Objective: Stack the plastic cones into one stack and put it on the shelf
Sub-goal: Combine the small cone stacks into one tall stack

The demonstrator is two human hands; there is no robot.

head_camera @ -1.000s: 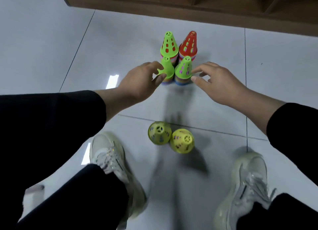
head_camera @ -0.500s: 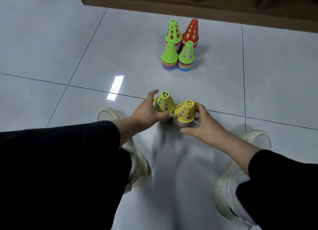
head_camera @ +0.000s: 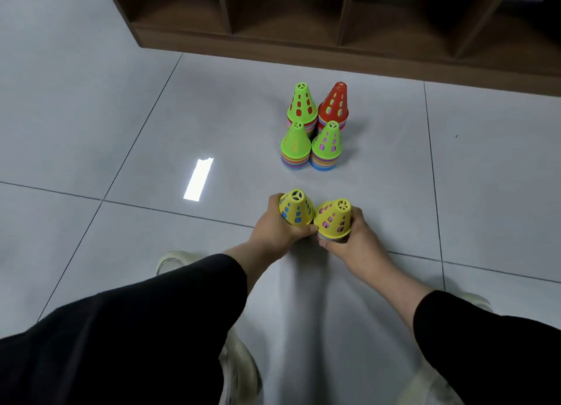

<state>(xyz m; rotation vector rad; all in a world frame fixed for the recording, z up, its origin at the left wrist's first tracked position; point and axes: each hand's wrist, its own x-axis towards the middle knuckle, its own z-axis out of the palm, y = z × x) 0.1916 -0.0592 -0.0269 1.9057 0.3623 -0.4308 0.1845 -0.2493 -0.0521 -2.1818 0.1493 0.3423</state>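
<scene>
Both hands pulled back from the four-stack cluster; left hand grip clamps left yellow stack, right hand clamps right yellow stack, touching, nearer me than the cluster.

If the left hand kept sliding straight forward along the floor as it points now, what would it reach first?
Probably the near-left green-topped stack of plastic cones; the left hand, gripping the yellow-topped cone stack, points roughly that way, though depth is unclear.

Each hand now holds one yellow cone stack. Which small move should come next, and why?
Probably lift the right hand's yellow stack and nest it over the left hand's yellow stack. Both are gripped and sit side by side, while four more stacks wait near the shelf.
</scene>
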